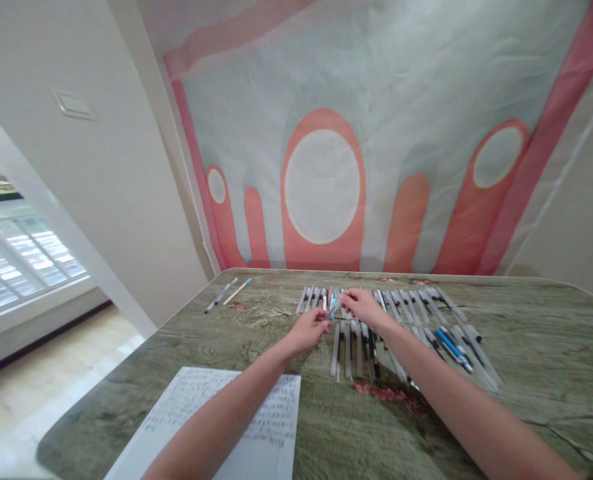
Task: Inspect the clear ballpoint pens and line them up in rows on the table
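Observation:
A slim pen (334,308) is held between my two hands, slanting up to the right over the rows of pens. My left hand (308,329) pinches its lower end, while the fingers of my right hand (360,305) close on its upper end. Behind them lies a back row of pens (406,305), mostly clear with dark or white parts. Nearer to me is a front row of pens (359,347), partly hidden by my right forearm. Blue pens (449,347) lie toward the right of that row.
On the wood-patterned table (186,333), a few separate pens (229,292) lie at the back left. A handwritten sheet of paper (276,427) is at the front left, partly under my left forearm. A patterned wall covering (321,257) rises behind the table.

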`<state>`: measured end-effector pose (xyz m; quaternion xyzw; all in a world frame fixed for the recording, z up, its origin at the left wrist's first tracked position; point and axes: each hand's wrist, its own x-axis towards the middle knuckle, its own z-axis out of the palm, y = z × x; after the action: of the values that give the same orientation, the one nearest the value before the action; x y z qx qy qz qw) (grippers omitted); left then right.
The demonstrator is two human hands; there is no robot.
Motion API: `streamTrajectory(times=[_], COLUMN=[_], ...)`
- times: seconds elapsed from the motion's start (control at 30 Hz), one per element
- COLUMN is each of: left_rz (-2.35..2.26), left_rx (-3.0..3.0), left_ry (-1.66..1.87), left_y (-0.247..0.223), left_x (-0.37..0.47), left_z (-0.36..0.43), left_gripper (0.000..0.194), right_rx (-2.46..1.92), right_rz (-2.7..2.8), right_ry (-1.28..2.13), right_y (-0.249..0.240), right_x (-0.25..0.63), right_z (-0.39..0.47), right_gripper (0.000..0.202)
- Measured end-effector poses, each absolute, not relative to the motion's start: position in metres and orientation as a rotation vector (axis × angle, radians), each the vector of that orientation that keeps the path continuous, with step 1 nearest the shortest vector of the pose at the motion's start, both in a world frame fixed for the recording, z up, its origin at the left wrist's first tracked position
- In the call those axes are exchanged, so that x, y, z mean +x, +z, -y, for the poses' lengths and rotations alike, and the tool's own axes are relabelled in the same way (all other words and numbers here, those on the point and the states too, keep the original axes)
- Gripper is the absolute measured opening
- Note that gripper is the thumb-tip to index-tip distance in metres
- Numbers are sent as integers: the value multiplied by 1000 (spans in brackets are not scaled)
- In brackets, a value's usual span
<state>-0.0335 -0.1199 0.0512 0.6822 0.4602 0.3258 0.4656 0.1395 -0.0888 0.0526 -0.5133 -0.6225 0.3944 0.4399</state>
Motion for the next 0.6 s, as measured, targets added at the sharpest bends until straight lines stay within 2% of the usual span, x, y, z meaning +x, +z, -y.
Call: streamTrajectory(times=[0.17,0.6], left_rz=[-1167,-1168], left_rx=[1521,1369], left_ry=[786,772], left_y=[48,39], left_x=[-33,-37], left_z=[114,119], left_gripper=[35,46], right_rx=[-1214,-1268], right_rz=[1763,1844], right_ry=[897,831], right_y=[49,30], right_x=[125,117], right_z=[85,82], right_gripper=[31,39])
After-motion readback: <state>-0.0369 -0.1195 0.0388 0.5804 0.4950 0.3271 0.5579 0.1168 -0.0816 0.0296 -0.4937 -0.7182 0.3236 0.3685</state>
